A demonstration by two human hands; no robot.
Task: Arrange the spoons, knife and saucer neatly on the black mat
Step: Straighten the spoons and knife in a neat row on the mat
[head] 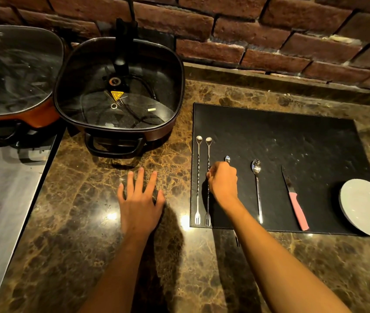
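Observation:
A black mat (292,141) lies on the marble counter. Along its left edge two long twisted bar spoons (198,177) (208,152) lie side by side, bowls away from me, fork ends at the front edge. My right hand (223,180) is closed over a third spoon (227,159); only its bowl shows above the knuckles, and its handle is hidden under my arm. To the right lie a plain spoon (257,188), a pink-handled knife (295,199) and a white saucer (366,206) overhanging the mat's right corner. My left hand (140,199) rests flat on the counter, fingers spread.
Two square electric pans with glass lids stand at the back left, a dark one (120,91) and an orange one (14,75). A brick wall (247,30) backs the counter. A grey surface (1,199) adjoins the counter's left side.

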